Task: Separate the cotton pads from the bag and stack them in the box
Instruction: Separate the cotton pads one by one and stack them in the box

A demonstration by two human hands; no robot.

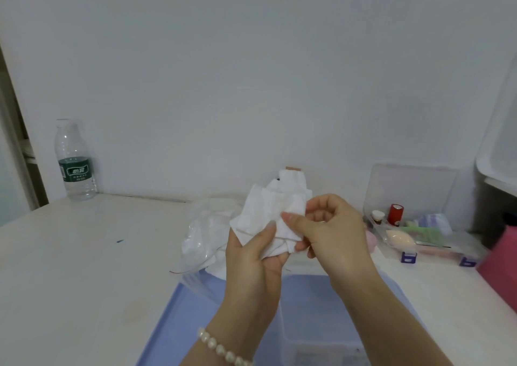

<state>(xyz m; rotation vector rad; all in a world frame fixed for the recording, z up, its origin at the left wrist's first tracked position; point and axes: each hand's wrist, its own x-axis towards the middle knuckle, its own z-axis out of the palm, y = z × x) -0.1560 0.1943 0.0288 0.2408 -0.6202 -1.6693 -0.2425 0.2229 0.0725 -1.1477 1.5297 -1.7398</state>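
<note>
A bunch of white cotton pads [268,211] is held up above the table. My left hand [251,256] grips the bunch from below, thumb pressed on its front. My right hand [327,225] pinches the right edge of the pads between thumb and fingers. Behind the hands lies a crumpled clear plastic bag [201,237] with more white pads inside. Below my wrists stands the box [195,318], pale blue and translucent, its inside partly hidden by my arms.
A clear water bottle with a green label [74,159] stands at the back left by the wall. At the right sits a clear organiser box [414,197] holding small cosmetics, with a pink object [500,262] at the right edge.
</note>
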